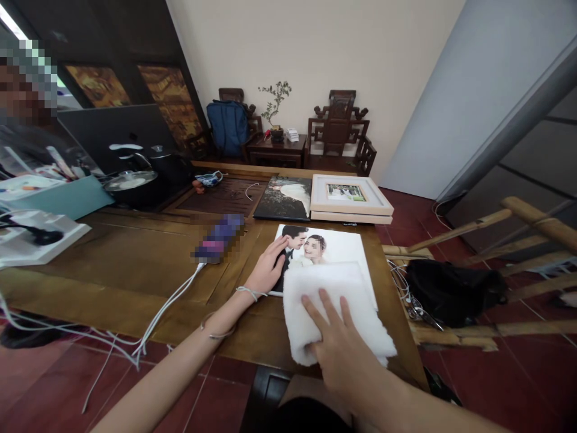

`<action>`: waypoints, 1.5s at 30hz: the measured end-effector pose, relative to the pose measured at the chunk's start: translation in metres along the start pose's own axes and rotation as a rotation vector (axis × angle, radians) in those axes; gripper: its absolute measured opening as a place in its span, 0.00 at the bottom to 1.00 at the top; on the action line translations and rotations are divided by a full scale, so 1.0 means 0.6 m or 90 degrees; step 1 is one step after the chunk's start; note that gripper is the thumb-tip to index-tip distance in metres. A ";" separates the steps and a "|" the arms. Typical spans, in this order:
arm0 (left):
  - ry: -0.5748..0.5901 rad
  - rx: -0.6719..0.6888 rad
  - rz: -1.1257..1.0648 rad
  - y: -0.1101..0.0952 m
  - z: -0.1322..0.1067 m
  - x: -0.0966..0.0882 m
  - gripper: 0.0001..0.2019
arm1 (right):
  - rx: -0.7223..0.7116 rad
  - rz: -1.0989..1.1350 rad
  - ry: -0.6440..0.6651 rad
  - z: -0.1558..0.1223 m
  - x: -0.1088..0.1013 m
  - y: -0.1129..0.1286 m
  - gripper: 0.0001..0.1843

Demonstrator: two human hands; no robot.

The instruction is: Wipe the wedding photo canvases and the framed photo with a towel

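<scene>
One right hand (340,346), grip unclosed, spread flat on a folded white fluffy cloth (298,300); one left hand (269,266), likewise open, on the left side of a white rectangular couple-portrait panel (345,245), apparently to steady it; panel partly under cloth, on the brown wooden worktop (135,258); far left, pale-teal box (85,197) holding pens (58,161)

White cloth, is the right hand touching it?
Touching. The head view shows the right hand resting on the white cloth, fingers spread.
</scene>
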State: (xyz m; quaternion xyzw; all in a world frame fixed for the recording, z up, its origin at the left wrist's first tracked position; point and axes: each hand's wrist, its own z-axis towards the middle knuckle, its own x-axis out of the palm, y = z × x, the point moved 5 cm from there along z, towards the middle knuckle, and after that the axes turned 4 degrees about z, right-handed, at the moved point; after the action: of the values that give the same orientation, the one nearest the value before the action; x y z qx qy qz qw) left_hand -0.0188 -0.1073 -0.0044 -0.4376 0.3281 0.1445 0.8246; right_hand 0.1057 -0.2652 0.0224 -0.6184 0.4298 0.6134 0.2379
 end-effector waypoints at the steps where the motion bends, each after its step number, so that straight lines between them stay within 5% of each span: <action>1: -0.002 0.002 -0.001 0.001 0.000 0.000 0.21 | 0.001 0.007 0.009 -0.004 -0.003 -0.003 0.14; 5: -0.003 0.004 0.002 0.004 0.000 0.003 0.21 | 0.031 -0.024 -0.023 0.020 -0.034 -0.050 0.20; 10: -0.006 -0.010 0.005 0.001 -0.001 0.000 0.21 | 0.132 -0.108 -0.105 0.112 -0.067 -0.110 0.24; 14: -0.081 -0.021 -0.047 -0.003 -0.003 -0.020 0.22 | 0.087 -0.104 -0.097 0.162 -0.062 -0.091 0.21; 18: -0.180 -0.064 -0.173 0.011 -0.004 -0.033 0.24 | -0.105 -0.096 -0.104 0.130 -0.049 -0.035 0.17; 21: -0.180 -0.090 -0.205 0.016 -0.003 -0.029 0.25 | -0.179 -0.049 -0.030 0.074 -0.041 -0.019 0.17; 24: -0.130 -0.051 -0.128 0.001 -0.002 -0.024 0.23 | -0.144 0.022 0.028 0.026 -0.048 -0.036 0.19; 28: -0.045 0.011 -0.009 -0.017 -0.001 -0.014 0.21 | -0.008 0.064 -0.012 0.014 -0.071 -0.096 0.23; 35: -0.007 0.016 0.034 -0.011 0.002 -0.005 0.19 | 0.095 0.030 -0.153 0.140 -0.108 -0.167 0.20; 40: -0.023 0.010 0.060 -0.010 0.001 -0.006 0.16 | 0.025 0.075 -0.153 0.231 -0.125 -0.136 0.19; 45: -0.029 0.003 0.060 -0.008 0.000 -0.006 0.16 | -0.007 0.092 -0.163 0.233 -0.127 -0.128 0.19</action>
State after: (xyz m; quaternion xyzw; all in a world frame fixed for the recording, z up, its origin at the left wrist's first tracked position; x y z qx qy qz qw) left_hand -0.0188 -0.1101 0.0011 -0.4164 0.3296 0.1927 0.8251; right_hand 0.1005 -0.0923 0.0590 -0.5037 0.4361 0.7051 0.2427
